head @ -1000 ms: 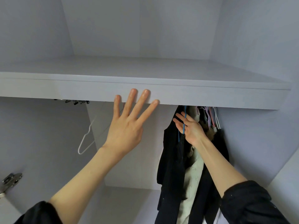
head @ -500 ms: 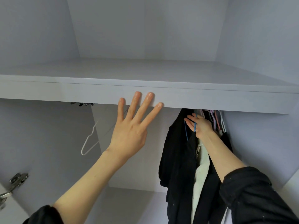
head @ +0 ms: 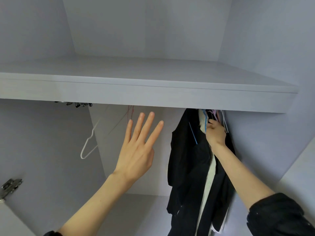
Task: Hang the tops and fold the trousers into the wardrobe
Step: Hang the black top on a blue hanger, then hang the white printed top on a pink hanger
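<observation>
Black tops (head: 189, 155), cream garment (head: 210, 178), blue hanger (head: 193, 133), white hanger (head: 88, 143), pale grey wardrobe (head: 153, 96).

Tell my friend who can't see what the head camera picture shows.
Inside a wardrobe, the right hand grips a blue hanger among dark clothes under a shelf. The left hand is raised, fingers spread, near an empty white hanger.

Pale grey walls (head: 265, 40), white shelf (head: 153, 94), soft light

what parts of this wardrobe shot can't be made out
- Rail and hanger hooks: hidden in the head view behind the shelf front edge.
- Right hand grip: fingers buried among the blue hanger and black tops.
- Garment hems: cut off by the bottom edge.
</observation>
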A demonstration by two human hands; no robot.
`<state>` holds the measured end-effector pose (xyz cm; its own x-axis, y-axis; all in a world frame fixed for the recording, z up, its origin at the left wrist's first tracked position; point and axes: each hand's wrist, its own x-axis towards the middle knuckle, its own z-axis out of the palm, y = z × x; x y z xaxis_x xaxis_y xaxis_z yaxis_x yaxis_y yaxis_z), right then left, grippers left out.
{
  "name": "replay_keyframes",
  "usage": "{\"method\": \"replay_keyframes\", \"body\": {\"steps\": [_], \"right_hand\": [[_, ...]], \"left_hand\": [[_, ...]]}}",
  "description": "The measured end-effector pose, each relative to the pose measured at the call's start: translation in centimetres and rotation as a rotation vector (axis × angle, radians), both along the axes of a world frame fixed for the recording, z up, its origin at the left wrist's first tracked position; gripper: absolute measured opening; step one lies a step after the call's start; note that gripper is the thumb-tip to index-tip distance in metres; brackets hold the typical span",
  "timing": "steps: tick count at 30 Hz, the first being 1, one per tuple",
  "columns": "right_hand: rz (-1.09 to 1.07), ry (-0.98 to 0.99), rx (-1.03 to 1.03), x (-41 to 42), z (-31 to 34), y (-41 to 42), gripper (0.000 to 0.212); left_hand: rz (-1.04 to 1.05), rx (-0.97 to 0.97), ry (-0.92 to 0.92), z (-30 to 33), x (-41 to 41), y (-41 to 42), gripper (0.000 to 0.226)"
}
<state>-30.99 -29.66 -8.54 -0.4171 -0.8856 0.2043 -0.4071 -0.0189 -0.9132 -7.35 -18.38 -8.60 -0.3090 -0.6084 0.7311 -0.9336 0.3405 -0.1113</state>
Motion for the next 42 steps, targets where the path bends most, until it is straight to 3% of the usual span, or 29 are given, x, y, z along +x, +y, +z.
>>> {"method": "replay_keyframes", "body": {"steps": [8, 18, 25, 31, 38, 42], "right_hand": [[0.049, 0.197, 0.007, 0.9, -3.2, 11.5, 0.035], [-0.075, 0.031, 0.308, 1.6, -8.8, 33.1, 0.029], [-0.331, -0.031, 0.421, 0.5, -10.8, 53.2, 0.028], [-0.641, -0.126, 0.426, 1.4, -12.5, 70.8, 0.027], [-1.036, -0.305, 0.41, 6.5, -13.7, 93.9, 0.027], [-1.29, -0.426, 0.412, 11.9, -14.5, 105.7, 0.025]], "left_hand": [[-0.254, 0.382, 0.183, -3.5, -0.4, 2.9, 0.047], [-0.755, 0.776, 0.251, -8.2, -5.2, 13.0, 0.032], [-1.086, 1.065, 0.08, -11.1, -12.0, 25.9, 0.03], [-1.377, 1.115, -0.126, -12.8, -17.0, 39.7, 0.026], [-1.717, 1.124, -0.366, -13.7, -21.4, 62.0, 0.025], [-1.914, 1.157, -0.607, -15.3, -21.2, 75.3, 0.03]]}}
